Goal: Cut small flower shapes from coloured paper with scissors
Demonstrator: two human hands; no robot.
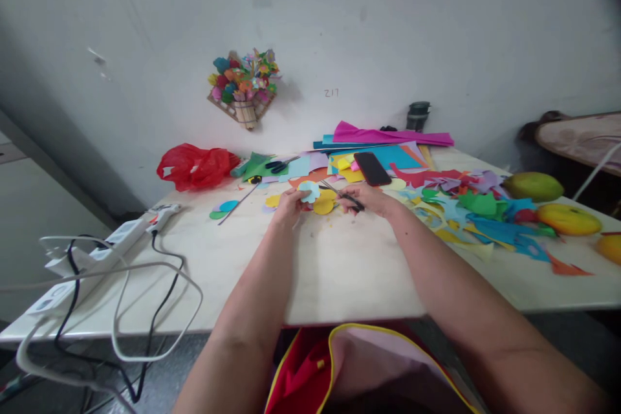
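My left hand (290, 204) pinches a light blue paper flower (309, 191) with a scalloped edge, held just above the table. To its right, my right hand (361, 198) is closed around a pair of scissors (350, 199) with dark handles, their blades pointing left toward the paper. Yellow paper flower shapes (324, 203) lie beneath and beside the blue one. Another yellow cutout (273, 201) rests left of my left hand. Whether the blades touch the blue paper I cannot tell.
Paper scraps (466, 213) and mangoes (567, 218) cover the right side. Behind my hands are a phone (372, 169), coloured sheets (388, 136) and other scissors (277, 167). A red plastic bag (196, 167) sits at back left; a power strip (97, 265) with cables lies at left.
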